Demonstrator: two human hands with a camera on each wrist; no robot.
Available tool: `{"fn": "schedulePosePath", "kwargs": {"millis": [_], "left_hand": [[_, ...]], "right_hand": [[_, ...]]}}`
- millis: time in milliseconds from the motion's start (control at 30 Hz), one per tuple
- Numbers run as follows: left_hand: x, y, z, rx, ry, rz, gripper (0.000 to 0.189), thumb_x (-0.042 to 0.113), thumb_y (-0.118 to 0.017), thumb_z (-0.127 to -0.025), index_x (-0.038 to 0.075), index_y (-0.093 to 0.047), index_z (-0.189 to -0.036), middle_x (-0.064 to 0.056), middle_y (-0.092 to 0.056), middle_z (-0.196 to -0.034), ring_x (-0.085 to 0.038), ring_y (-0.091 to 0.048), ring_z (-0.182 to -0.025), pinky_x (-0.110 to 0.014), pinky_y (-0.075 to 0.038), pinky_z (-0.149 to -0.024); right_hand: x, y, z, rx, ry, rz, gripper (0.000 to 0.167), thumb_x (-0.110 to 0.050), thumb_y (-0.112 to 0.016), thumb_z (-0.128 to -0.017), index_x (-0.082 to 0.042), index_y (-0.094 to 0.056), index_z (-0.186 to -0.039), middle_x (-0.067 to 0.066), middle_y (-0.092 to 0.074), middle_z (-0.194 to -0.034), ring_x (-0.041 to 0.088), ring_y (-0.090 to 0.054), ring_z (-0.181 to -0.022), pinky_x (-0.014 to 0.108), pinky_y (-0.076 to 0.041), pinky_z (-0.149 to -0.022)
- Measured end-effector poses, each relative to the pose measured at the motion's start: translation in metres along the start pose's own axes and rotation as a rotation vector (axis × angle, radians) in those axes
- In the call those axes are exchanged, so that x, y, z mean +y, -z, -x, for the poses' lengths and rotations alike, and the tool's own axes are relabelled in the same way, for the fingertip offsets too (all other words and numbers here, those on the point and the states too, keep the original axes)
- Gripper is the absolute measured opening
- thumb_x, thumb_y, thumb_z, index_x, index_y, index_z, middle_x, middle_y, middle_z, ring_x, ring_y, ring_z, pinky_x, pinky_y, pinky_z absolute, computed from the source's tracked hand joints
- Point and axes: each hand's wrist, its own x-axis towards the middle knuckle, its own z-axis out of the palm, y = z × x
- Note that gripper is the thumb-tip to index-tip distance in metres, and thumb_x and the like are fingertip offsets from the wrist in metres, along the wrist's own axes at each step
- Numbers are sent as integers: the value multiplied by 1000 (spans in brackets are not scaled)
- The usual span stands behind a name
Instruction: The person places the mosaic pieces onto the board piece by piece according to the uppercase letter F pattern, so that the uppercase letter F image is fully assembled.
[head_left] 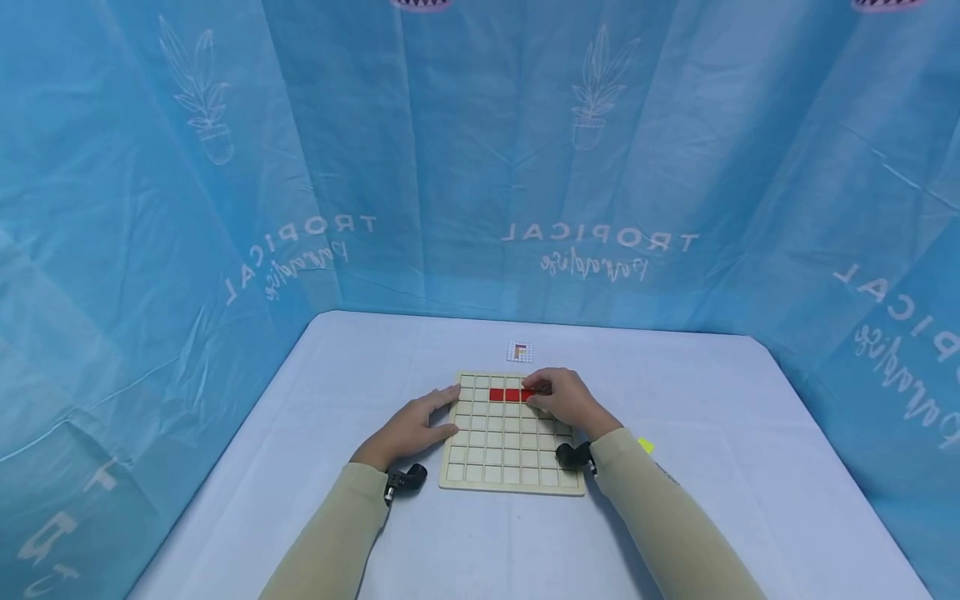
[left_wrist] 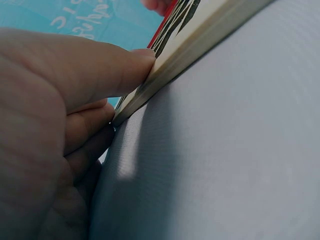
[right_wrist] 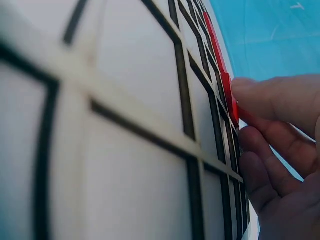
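A pale wooden grid board (head_left: 492, 461) lies flat on the table, its square cells divided by raised strips. Red square tiles (head_left: 497, 395) fill neighbouring cells in an upper row. My right hand (head_left: 567, 401) reaches over the board's right side and pinches the rightmost red tile (right_wrist: 229, 97) between thumb and fingers, right at its cell. Beside the left edge rests my left hand (head_left: 408, 427), fingers extended and spread. Its thumb (left_wrist: 132, 67) and fingertips touch the board's rim in the left wrist view.
Behind the board lies a small card (head_left: 520, 352) printed with a coloured grid pattern. A yellow piece (head_left: 646, 445) shows partly past my right sleeve (head_left: 637, 475). Blue printed curtains (head_left: 465, 167) enclose the white-covered table (head_left: 405, 550) at the back and sides.
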Motion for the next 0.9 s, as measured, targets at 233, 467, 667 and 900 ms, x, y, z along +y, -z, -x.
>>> {"fn": "schedulePosePath", "kwargs": {"millis": [233, 467, 667, 900], "left_hand": [[0, -1, 0, 2, 9, 1, 75, 32, -76, -100, 15, -41, -164, 1, -37, -167, -27, -26, -156, -46, -24, -125], [-2, -2, -1, -2, 1, -6, 74, 32, -75, -101, 15, -40, -164, 1, -36, -167, -27, -25, -156, -46, -24, -125], [-1, -2, -1, -9, -7, -1, 74, 32, -75, -101, 15, -40, -164, 0, -36, -167, -27, -25, -156, -47, -24, -125], [-4, -3, -2, 1, 0, -15, 75, 32, -75, -100, 15, -40, -164, 2, -36, -167, -26, -26, -156, -46, -24, -125]], "right_hand": [[0, -2, -2, 14, -4, 40, 23, -5, -80, -95, -12, -78, -116, -2, -72, -110, 18, -65, -101, 42, -56, -95], [5, 4, 3, 8, -28, 0, 24, -8, -80, -95, -11, -77, -119, -3, -72, -110, 17, -66, -102, 41, -56, -95], [12, 26, 18, 15, -33, -26, 27, -10, -78, -97, -9, -76, -124, 1, -71, -115, 21, -66, -107, 45, -56, -96], [29, 58, 31, 80, -57, -13, 26, -11, -78, -97, -9, -76, -123, 6, -72, -120, 28, -65, -112, 48, -55, -99]]}}
